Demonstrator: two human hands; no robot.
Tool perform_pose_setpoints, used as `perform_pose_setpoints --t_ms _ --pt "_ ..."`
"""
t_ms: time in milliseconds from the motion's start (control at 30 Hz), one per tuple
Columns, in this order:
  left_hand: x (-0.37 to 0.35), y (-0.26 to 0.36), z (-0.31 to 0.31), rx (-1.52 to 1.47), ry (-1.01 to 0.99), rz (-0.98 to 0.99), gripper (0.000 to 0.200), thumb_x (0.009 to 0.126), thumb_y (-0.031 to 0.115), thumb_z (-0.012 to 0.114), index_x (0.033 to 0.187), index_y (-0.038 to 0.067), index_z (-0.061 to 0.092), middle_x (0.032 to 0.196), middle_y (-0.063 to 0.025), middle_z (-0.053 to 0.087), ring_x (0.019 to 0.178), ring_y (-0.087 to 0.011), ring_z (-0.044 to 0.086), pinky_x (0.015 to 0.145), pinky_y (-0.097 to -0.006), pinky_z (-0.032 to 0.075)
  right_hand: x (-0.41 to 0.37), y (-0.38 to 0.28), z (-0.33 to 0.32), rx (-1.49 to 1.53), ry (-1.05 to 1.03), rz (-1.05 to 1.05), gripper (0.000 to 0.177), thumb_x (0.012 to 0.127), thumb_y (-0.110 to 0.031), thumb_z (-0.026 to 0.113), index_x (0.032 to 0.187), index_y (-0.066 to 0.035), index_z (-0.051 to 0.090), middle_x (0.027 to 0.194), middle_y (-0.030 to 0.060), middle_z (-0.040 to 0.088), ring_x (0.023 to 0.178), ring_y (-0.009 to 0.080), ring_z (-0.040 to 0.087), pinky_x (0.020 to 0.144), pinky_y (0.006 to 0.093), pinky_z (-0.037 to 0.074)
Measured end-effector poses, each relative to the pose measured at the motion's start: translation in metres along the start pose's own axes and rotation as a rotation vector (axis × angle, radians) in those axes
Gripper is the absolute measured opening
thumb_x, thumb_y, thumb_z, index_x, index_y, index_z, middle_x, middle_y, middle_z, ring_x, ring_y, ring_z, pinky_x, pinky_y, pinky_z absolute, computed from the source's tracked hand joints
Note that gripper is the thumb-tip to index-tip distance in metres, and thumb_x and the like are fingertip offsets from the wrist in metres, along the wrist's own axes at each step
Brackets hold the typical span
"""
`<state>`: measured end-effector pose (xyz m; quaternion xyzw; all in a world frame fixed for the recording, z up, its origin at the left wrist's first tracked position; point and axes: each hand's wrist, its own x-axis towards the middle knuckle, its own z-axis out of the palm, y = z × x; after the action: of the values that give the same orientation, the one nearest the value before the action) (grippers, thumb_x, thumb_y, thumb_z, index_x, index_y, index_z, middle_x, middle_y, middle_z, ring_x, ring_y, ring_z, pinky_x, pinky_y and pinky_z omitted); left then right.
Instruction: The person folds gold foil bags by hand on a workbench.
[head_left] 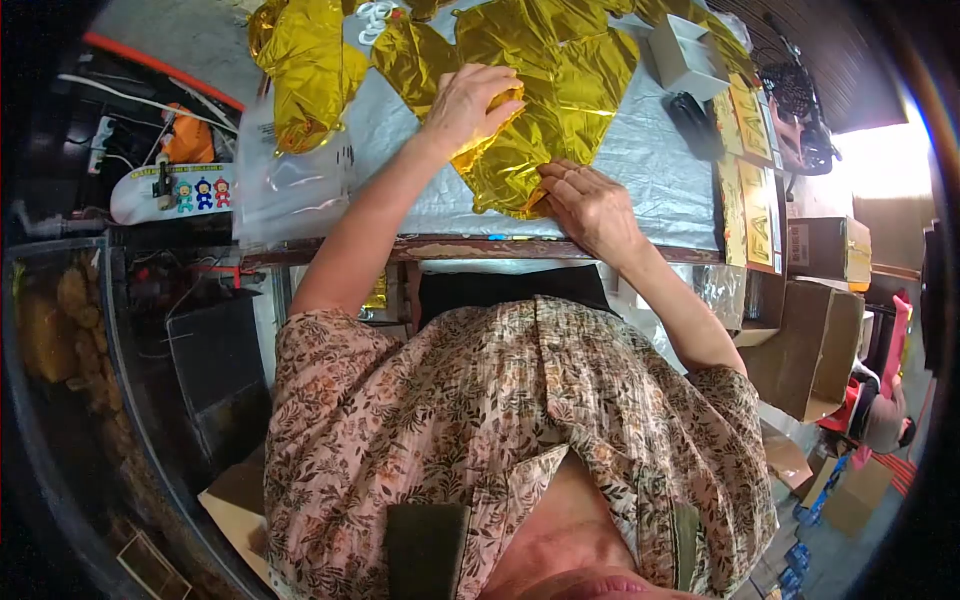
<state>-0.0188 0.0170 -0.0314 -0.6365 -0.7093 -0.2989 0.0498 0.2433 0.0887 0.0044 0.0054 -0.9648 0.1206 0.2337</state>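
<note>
A shiny gold foil balloon lies flat and wrinkled on the table, with pointed parts spreading outward. My left hand has its fingers curled over a folded edge of the foil on the left side. Lower and to the right, my right hand closes on the foil's near edge, close to the table's front; its fingertips are partly hidden. Another gold foil balloon lies to the left, its near end hanging toward a clear plastic sheet.
A pale sheet covers the table. At its right stand a white open box, a dark object and yellow lettered boxes. White rings lie at the back. Cardboard boxes and another person are on the right.
</note>
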Motion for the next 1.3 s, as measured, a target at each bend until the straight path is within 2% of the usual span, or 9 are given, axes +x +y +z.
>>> perform_pose_setpoints --t_ms 367,500,667,733,1300 --pt "0.0 -0.004 0.004 -0.003 0.023 0.01 0.038 0.094 0.037 0.073 0.126 0.016 0.072 0.135 -0.0023 0.067 0.126 -0.0287 0.057 0.106 -0.0465 0.042 0.0 -0.001 0.001 -0.008 0.012 0.024 0.025 0.083 -0.005 0.075 0.107 -0.001 0.07 0.119 0.0115 0.073 0.112 0.0303 0.07 0.095 0.0395 0.057" --pt "0.001 -0.004 0.006 0.018 0.036 0.014 0.04 0.093 0.039 0.072 0.124 0.014 0.073 0.134 -0.0039 0.068 0.127 -0.0263 0.057 0.104 -0.0441 0.042 -0.003 0.001 0.003 -0.012 0.012 0.02 0.026 0.082 -0.005 0.075 0.107 -0.001 0.069 0.12 0.0118 0.072 0.113 0.0304 0.07 0.095 0.0396 0.057" --pt "0.001 -0.004 0.006 0.01 0.04 0.011 0.039 0.093 0.039 0.073 0.123 0.015 0.073 0.133 -0.0035 0.068 0.126 -0.026 0.057 0.104 -0.0439 0.043 -0.002 -0.001 0.001 -0.002 0.018 0.027 0.025 0.082 -0.005 0.076 0.106 0.0 0.069 0.118 0.0124 0.072 0.112 0.0306 0.07 0.094 0.04 0.058" --pt "0.002 -0.003 0.006 0.023 0.052 0.024 0.036 0.093 0.034 0.074 0.124 0.017 0.073 0.133 -0.0019 0.068 0.125 -0.0265 0.059 0.104 -0.0446 0.044 -0.002 -0.001 0.001 0.007 0.016 0.033 0.025 0.082 -0.005 0.076 0.105 0.0 0.069 0.118 0.0127 0.072 0.111 0.0307 0.071 0.093 0.0401 0.058" --pt "0.002 -0.003 0.009 0.014 0.05 0.016 0.036 0.093 0.035 0.074 0.124 0.016 0.073 0.133 -0.0023 0.068 0.125 -0.0259 0.058 0.104 -0.0444 0.043 -0.002 -0.002 0.002 -0.008 0.011 0.04 0.028 0.08 -0.012 0.081 0.103 -0.002 0.07 0.116 0.0112 0.073 0.108 0.0294 0.071 0.092 0.0385 0.058"
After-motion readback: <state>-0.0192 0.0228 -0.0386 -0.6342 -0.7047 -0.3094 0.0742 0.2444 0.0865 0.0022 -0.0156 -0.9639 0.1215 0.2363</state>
